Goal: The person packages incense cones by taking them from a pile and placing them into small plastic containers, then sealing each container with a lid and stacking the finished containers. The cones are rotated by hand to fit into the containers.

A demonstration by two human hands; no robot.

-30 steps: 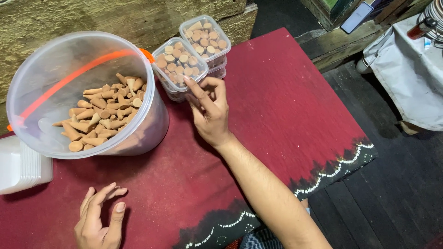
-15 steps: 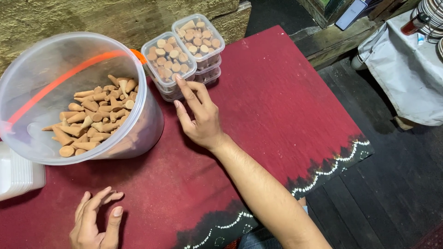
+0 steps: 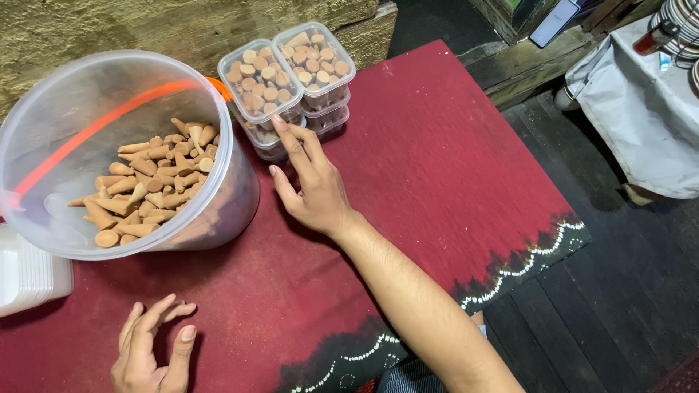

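My right hand (image 3: 313, 185) lies flat on the red cloth (image 3: 451, 167), fingers apart, fingertips touching the base of two stacks of small clear tubs (image 3: 291, 84) packed with upright brown cones. It holds nothing. My left hand (image 3: 153, 353) hovers at the near edge of the cloth, fingers loosely spread and empty. A big clear plastic bucket (image 3: 218, 196) with an orange handle stands between them at the left, holding a heap of loose brown cones (image 3: 145, 185).
A stack of white lids or trays (image 3: 29, 273) sits at the far left beside the bucket. A rough stone wall (image 3: 109, 29) backs the table. A dark wooden floor and a white cloth bag (image 3: 641, 109) lie to the right.
My right hand has slid slightly toward me and to the left along the tub stacks. My left hand has barely shifted. The view has drifted, so everything sits a little lower in frame.
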